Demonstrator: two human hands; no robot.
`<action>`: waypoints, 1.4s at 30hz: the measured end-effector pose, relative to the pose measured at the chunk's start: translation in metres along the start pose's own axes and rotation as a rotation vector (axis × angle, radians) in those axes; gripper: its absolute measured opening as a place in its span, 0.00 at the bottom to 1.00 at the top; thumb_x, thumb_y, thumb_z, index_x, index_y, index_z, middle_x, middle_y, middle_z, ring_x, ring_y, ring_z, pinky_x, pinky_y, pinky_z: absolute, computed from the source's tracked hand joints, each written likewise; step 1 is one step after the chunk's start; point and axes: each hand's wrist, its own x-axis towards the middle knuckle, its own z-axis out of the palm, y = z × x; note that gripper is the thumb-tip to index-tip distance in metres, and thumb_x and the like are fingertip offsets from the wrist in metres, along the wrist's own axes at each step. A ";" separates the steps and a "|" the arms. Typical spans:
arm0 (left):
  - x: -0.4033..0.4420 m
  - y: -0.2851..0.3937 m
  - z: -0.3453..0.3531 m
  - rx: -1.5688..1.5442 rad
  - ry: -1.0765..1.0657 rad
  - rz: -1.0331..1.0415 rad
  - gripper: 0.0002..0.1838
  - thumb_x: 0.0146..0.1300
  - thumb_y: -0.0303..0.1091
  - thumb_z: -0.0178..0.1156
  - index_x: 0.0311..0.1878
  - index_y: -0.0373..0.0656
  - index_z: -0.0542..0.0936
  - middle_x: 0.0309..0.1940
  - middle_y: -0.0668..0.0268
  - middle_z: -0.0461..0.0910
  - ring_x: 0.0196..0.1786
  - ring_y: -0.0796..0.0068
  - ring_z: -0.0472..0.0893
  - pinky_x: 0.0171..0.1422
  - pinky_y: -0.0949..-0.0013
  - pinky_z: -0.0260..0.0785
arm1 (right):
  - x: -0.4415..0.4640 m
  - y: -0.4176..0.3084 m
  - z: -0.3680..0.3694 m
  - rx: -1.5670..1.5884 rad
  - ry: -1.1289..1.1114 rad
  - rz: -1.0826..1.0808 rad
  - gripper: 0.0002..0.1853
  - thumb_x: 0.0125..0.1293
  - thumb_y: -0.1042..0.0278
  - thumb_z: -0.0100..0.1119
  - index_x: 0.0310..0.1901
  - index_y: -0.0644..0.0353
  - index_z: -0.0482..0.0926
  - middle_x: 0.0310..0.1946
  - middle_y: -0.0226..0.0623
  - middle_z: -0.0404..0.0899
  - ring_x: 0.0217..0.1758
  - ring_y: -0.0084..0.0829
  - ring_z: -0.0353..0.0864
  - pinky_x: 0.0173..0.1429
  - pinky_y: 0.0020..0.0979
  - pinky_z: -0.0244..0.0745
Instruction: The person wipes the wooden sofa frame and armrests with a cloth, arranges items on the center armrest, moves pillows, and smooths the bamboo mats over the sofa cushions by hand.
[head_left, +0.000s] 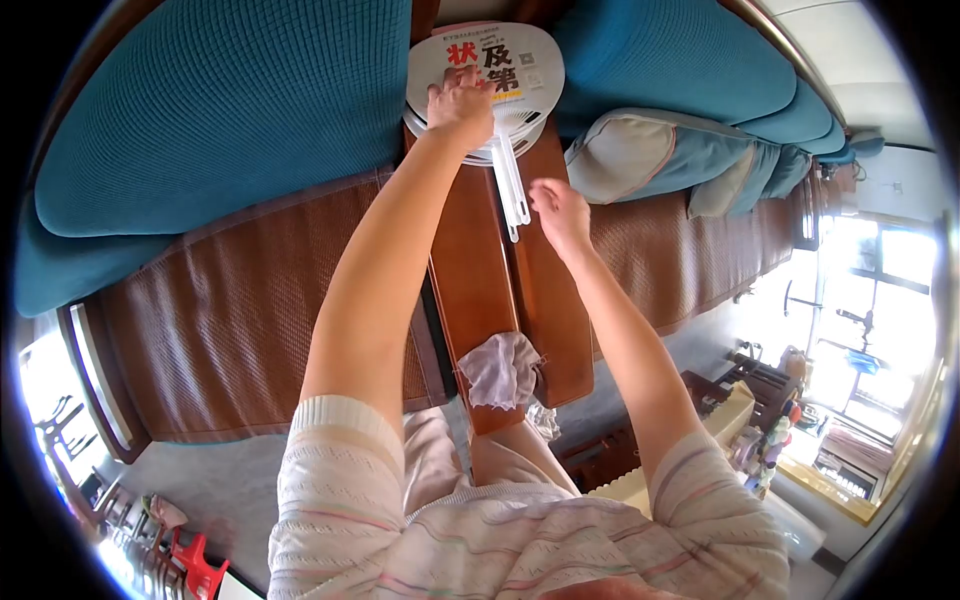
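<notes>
Resting a spread-out left hand on the stacked fans, top center, with a loosely curled, empty right hand near the handles.

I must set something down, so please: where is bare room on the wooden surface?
Bare: the left panel, between the stacked fans and the crumpled cloth; also the right panel, between the right hand and the rounded corner. Crowded: the far end, where the left hand touches the fans, and the left panel's near part, under the cloth.

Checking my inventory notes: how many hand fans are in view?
2 at least: top fan, printed side up; lower fan peeking out beneath; more may be hidden.
</notes>
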 end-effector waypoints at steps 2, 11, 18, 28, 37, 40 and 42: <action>-0.032 0.007 -0.005 -0.056 0.210 0.100 0.23 0.52 0.35 0.59 0.54 0.51 0.73 0.60 0.63 0.64 0.62 0.60 0.64 0.60 0.55 0.61 | -0.024 -0.008 -0.018 -0.214 0.064 0.026 0.10 0.61 0.63 0.51 0.39 0.56 0.79 0.35 0.36 0.81 0.38 0.36 0.80 0.44 0.34 0.74; -0.330 0.078 0.028 -0.328 -0.458 0.376 0.33 0.54 0.49 0.56 0.63 0.49 0.67 0.69 0.56 0.51 0.72 0.55 0.47 0.70 0.44 0.43 | -0.053 0.032 0.006 -0.656 0.157 -0.174 0.21 0.66 0.60 0.41 0.61 0.50 0.61 0.66 0.29 0.56 0.66 0.39 0.57 0.58 0.48 0.61; -0.293 0.042 0.054 -0.156 -0.234 0.325 0.31 0.54 0.38 0.52 0.64 0.51 0.64 0.70 0.61 0.49 0.73 0.61 0.46 0.72 0.45 0.37 | -0.055 0.038 0.007 -0.648 0.136 -0.123 0.22 0.67 0.59 0.39 0.62 0.48 0.59 0.67 0.29 0.53 0.67 0.43 0.55 0.60 0.50 0.60; -0.174 0.007 0.080 0.002 0.276 -0.033 0.25 0.64 0.50 0.45 0.62 0.53 0.67 0.69 0.62 0.52 0.72 0.63 0.50 0.71 0.52 0.43 | -0.050 0.044 0.006 -0.579 0.153 -0.203 0.22 0.67 0.58 0.38 0.62 0.48 0.61 0.67 0.32 0.54 0.66 0.44 0.56 0.61 0.48 0.60; -0.417 0.087 0.081 -0.357 -0.171 0.299 0.22 0.54 0.41 0.58 0.54 0.50 0.76 0.66 0.61 0.60 0.69 0.63 0.57 0.70 0.48 0.44 | -0.048 0.046 0.008 -0.606 0.171 -0.174 0.22 0.66 0.54 0.37 0.62 0.45 0.62 0.68 0.28 0.53 0.67 0.42 0.56 0.61 0.48 0.61; -0.376 0.057 0.079 -0.470 -0.150 0.423 0.21 0.53 0.40 0.58 0.53 0.48 0.76 0.64 0.61 0.61 0.69 0.63 0.56 0.69 0.50 0.48 | -0.050 0.042 0.009 -0.611 0.188 -0.173 0.22 0.66 0.56 0.39 0.61 0.46 0.64 0.66 0.29 0.57 0.64 0.44 0.60 0.61 0.46 0.61; -0.326 0.039 0.076 -0.418 0.057 0.343 0.19 0.55 0.37 0.58 0.51 0.45 0.76 0.63 0.61 0.62 0.69 0.62 0.56 0.68 0.52 0.48 | -0.044 0.053 0.010 -0.621 0.225 -0.267 0.21 0.66 0.58 0.40 0.60 0.47 0.64 0.65 0.32 0.60 0.62 0.47 0.63 0.62 0.43 0.60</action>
